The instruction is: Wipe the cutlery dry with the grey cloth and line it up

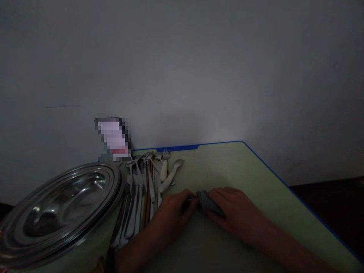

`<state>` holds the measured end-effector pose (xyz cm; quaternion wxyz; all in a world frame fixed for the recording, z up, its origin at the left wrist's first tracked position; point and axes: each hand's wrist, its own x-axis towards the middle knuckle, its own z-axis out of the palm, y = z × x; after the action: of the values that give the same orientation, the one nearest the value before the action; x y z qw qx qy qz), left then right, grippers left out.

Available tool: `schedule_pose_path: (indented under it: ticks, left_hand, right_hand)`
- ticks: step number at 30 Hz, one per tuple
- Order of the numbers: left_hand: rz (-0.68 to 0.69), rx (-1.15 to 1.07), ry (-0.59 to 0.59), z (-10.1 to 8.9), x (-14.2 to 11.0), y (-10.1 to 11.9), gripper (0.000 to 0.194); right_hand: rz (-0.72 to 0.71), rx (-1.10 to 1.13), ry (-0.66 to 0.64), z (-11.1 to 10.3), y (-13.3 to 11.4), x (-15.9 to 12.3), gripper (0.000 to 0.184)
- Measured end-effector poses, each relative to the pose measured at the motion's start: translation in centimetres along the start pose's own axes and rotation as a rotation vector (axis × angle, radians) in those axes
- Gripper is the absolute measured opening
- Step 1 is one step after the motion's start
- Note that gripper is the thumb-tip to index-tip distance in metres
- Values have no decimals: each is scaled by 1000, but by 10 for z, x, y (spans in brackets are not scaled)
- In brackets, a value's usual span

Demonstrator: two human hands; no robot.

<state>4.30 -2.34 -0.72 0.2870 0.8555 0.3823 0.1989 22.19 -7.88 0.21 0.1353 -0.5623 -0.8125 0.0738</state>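
Green tabletop point(273, 204) reaches right to blue edge point(267, 165) | left hand point(175, 206) pinches thin metal piece point(191, 199) | right hand point(233, 204) grips grey cloth point(209, 203)

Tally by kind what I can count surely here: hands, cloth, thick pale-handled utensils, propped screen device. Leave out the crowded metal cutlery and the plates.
Hands, left hand and right hand: 2
Grey cloth: 1
Thick pale-handled utensils: 2
Propped screen device, pixelated: 1
Total: 6
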Motion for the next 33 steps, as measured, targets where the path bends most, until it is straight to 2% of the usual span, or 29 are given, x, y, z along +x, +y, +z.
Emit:
schedule_pose_path:
  ticks: [4,9,12,17,20,23,27,30,33]
  left_hand:
    - [73,74,-55,3,-6,-6,14]
    - [153,21,26,2,-9,-4,20]
    - [106,-68,98,-1,-6,1,21]
    - [-25,-207,188,-7,-1,6,20]
    - [-80,-275,226,-10,1,5,21]
    - [-175,-390,211,-13,1,4,22]
    - [-291,-461,187,-16,3,6,26]
    - [-234,-355,221,-14,4,7,19]
    - [-134,-254,198,-9,5,2,15]
  right_hand:
    - [63,6,-60,0,-8,0,14]
    - [68,87,-155,-6,-11,2,19]
    - [46,124,-167,-15,-3,1,24]
    - [13,295,-187,-28,24,-2,26]
    - [54,439,-130,-24,38,-2,27]
    - [101,527,-19,-14,42,4,31]
    - [80,466,52,-3,37,18,28]
    - [15,329,28,1,31,25,16]
    - [-22,222,37,2,28,25,14]
